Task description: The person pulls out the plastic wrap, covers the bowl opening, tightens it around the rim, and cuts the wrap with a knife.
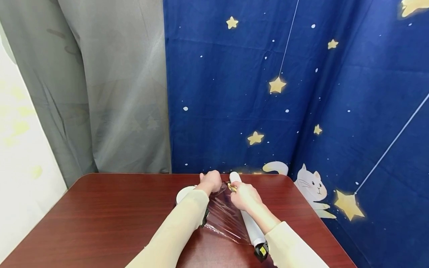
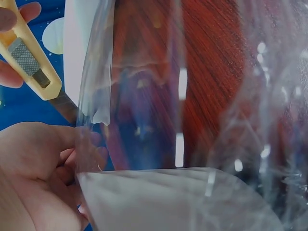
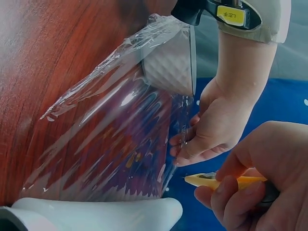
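Note:
A sheet of clear plastic wrap [image 1: 225, 219] stretches between a white roll [image 1: 252, 225] and a white bowl [image 1: 184, 193] with a dimpled side in the right wrist view. At the far edge of the sheet, my left hand [image 1: 212, 181] pinches the wrap between thumb and fingers. My right hand [image 1: 247, 196] grips a yellow utility knife [image 3: 248, 182] beside the roll's far end. Its blade [image 2: 66, 107] is out and points at the wrap's edge, close to the left fingertips. Part of the bowl is hidden behind the left forearm in the head view.
Everything lies on a dark red wooden table [image 1: 117, 219]. Behind it hang a grey curtain [image 1: 124, 93] and a blue curtain [image 1: 228, 93] with stars. Black wrist camera mounts sit on both forearms, the right one [image 1: 261, 251] close to the roll's near end.

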A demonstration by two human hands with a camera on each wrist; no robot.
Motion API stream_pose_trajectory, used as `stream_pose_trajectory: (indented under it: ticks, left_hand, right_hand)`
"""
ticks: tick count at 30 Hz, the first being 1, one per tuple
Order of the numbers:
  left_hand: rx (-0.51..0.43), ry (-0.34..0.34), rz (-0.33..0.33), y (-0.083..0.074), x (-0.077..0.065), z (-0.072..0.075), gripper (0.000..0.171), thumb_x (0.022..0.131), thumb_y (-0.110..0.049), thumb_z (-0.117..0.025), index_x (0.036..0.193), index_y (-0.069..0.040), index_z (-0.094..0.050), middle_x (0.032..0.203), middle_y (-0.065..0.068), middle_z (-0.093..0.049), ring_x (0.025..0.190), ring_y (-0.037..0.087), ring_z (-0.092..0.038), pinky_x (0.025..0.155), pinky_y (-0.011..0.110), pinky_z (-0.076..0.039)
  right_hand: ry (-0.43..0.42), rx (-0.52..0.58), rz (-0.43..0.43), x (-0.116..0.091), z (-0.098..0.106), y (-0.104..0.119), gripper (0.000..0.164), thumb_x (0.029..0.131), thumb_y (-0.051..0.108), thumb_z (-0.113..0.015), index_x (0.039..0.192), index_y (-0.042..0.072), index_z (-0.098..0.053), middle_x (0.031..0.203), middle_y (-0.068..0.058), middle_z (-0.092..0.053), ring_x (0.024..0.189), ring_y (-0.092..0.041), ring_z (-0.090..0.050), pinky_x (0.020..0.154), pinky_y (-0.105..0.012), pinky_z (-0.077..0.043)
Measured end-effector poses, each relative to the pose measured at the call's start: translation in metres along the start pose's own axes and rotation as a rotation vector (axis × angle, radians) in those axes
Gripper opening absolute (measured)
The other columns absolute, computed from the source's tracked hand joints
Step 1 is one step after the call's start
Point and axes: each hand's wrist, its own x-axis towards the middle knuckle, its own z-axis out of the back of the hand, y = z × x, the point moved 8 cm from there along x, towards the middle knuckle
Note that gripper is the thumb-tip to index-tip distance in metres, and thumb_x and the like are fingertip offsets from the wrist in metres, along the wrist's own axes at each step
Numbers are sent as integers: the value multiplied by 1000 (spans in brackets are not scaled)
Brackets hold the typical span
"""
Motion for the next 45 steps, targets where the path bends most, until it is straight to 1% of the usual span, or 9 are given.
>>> stream_pose_trajectory:
  ticks: [2, 4, 8, 18, 25, 29, 33, 38, 45]
  left_hand:
    - [5, -16, -9, -3, -8, 4, 30, 98, -8, -62, 71, -15, -72, 104, 4, -81, 103, 24, -72, 124, 64, -35]
    - [2, -7, 1, -10, -25, 16, 30, 100, -8, -63, 73, -13, -74, 108, 5, -82, 109, 25, -73, 125, 65, -35]
    - [32, -34, -10, -15, -37, 22, 30, 101, -10, -64, 73, -14, -73, 108, 4, -82, 108, 25, -73, 125, 63, -37]
    - [1, -82, 12, -17, -36, 24, 24, 100, -8, -66, 79, -10, -77, 110, 8, -82, 113, 29, -74, 128, 64, -32]
    - [-19, -85, 60, -11, -31, 15, 19, 98, -9, -70, 79, -10, -74, 114, 8, -81, 117, 28, -72, 127, 64, -32]
    - [-34, -66, 38, -18, -35, 15, 26, 99, -10, -68, 73, -11, -72, 104, 7, -80, 107, 28, -71, 117, 60, -38]
    - [-40, -54, 16, -24, -38, 18, 29, 100, -9, -67, 71, -12, -71, 96, 7, -78, 102, 27, -70, 113, 58, -38]
    - [-39, -73, 44, -18, -39, 20, 26, 101, -8, -62, 78, -11, -72, 105, 8, -79, 105, 27, -71, 113, 57, -38]
    - [-32, -83, 49, -11, -38, 20, 24, 100, -10, -60, 80, -9, -74, 112, 8, -81, 103, 25, -71, 109, 56, -41]
  right_hand:
    - [4, -1, 0, -1, -1, 1, 42, 93, 18, -70, 134, 16, -76, 121, -15, -82, 96, -35, -76, 77, -48, -61]
    - [2, -5, 7, -1, -2, 2, 42, 92, 17, -70, 134, 16, -76, 120, -14, -82, 97, -35, -77, 78, -49, -61]
    - [-3, -15, 21, -3, -6, 7, 42, 92, 15, -69, 133, 14, -77, 122, -15, -82, 103, -38, -78, 85, -52, -63]
    - [-42, -57, 18, 1, -14, 17, 47, 87, 9, -67, 133, 11, -78, 117, -19, -82, 104, -41, -78, 87, -54, -63]
    - [-52, -32, 31, 2, -23, 22, 45, 84, 8, -67, 128, 10, -78, 112, -21, -81, 101, -41, -78, 86, -55, -62]
    - [-47, -16, 23, 5, -29, 18, 45, 85, 7, -66, 129, 10, -78, 114, -20, -81, 102, -41, -78, 86, -55, -62]
    - [-26, 6, -23, 9, -32, 8, 46, 90, 10, -66, 135, 13, -77, 121, -18, -81, 107, -41, -78, 87, -55, -62]
    - [37, 8, -89, 12, -28, -2, 47, 96, 18, -67, 143, 22, -73, 129, -16, -79, 107, -39, -77, 81, -54, -61]
    - [41, 3, -87, 3, -10, -2, 46, 93, 19, -69, 139, 20, -75, 126, -16, -80, 98, -35, -75, 79, -52, -60]
